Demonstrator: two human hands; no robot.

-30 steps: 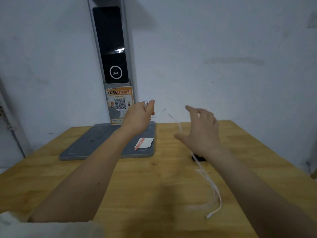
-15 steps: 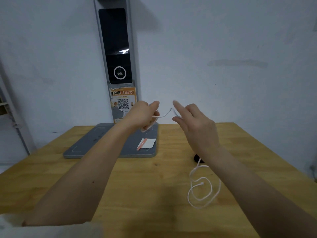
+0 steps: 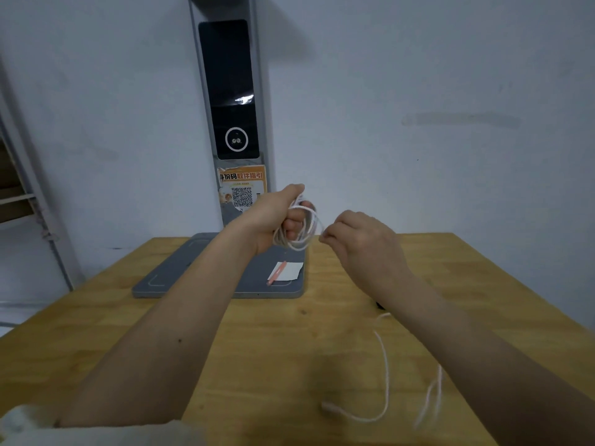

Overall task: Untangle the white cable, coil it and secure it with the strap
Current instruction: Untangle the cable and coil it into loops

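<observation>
Coiling is under way: the left hand (image 3: 273,217) is gripping loops of the white cable (image 3: 301,230) above the table (image 3: 257,349), the right hand (image 3: 363,243) is pinching the strand, and the loose tail lying on the table likely needs winding next.

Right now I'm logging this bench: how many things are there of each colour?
White: 2, the thin white cable and the white paper slip
Grey: 1, the flat grey base plate
Orange-pink: 1, the slim pen
Total: 4

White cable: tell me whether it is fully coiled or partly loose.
Partly loose. Several loops of the white cable sit in the left hand; the right hand pinches the strand, and its tail trails onto the table.
</observation>
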